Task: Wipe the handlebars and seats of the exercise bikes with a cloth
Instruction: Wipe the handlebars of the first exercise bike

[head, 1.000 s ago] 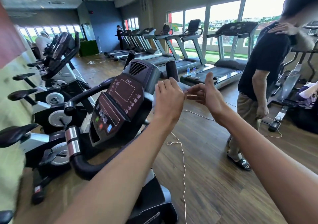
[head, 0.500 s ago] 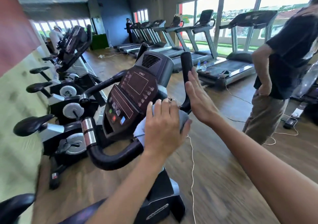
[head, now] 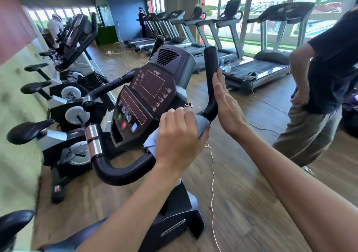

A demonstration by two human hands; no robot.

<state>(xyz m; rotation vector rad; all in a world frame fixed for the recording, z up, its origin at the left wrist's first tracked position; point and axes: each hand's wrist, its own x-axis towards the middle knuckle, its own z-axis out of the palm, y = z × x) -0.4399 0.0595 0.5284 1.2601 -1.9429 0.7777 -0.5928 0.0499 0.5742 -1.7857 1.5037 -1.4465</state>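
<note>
A dark exercise bike fills the middle of the head view, with a console [head: 149,98] and black handlebars [head: 124,171]. My left hand [head: 179,137] grips a pale grey-blue cloth [head: 202,123] wrapped over the right side of the handlebar, just below the console. My right hand [head: 226,106] is held flat with straight fingers against the upright right grip [head: 212,67]. A black seat [head: 11,224] shows at the bottom left corner.
More bikes with black seats [head: 29,130] line the green wall on the left. Treadmills [head: 269,65] stand along the windows. A person in a black shirt [head: 329,73] stands close on the right. A thin white cord [head: 212,174] trails over the wooden floor.
My left hand dropped from the top of the right grip to the bar below the console with the cloth. My right hand moved in flat against the upright grip.
</note>
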